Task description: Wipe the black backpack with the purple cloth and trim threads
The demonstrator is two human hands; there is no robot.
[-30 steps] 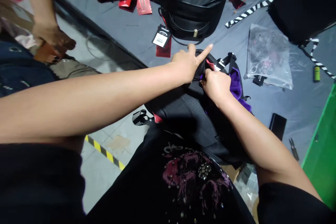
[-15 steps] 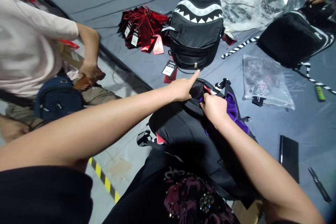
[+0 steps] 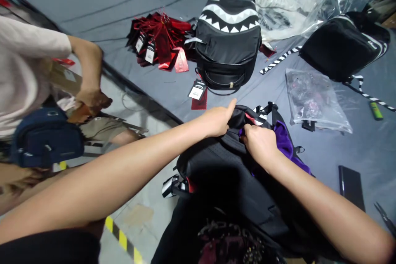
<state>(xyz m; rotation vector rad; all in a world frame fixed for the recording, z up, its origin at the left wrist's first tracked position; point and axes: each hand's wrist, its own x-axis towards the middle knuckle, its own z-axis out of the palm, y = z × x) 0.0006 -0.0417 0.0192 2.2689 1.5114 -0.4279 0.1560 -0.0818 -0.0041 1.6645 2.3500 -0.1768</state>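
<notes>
At the near edge of the grey-covered table point(image 3: 102, 10), close against my front: the black backpack point(image 3: 210, 167), back panel up, its upper opening turned away from me. Purple lining point(image 3: 284, 142) shows along the right side of that opening; a black-and-white strap point(image 3: 261, 117) lies bunched at the far rim.

My right hand point(image 3: 260, 142) is closed in a near fist, pinching the rim fabric beside a scrap of purple. My left hand point(image 3: 219, 121) sits on the left part of the rim, one digit raised, the rest bent down at the cloth; whether they pinch it I cannot tell, the tips being hidden.

Just beyond: a backpack with a toothed white band point(image 3: 229, 16), a paper tag point(image 3: 197, 90) at its near left. Left of it, a heap of red tags point(image 3: 163, 43). To the right, a clear plastic packet point(image 3: 314, 103), a small green cylinder point(image 3: 376, 110), a flat black case point(image 3: 352, 187), dark snips point(image 3: 385, 216) at the frame's edge.

Left, off the table: a co-worker in a pale shirt point(image 3: 24, 62), hand point(image 3: 89, 101) at something brown, a navy bag point(image 3: 46, 138) nearby.
</notes>
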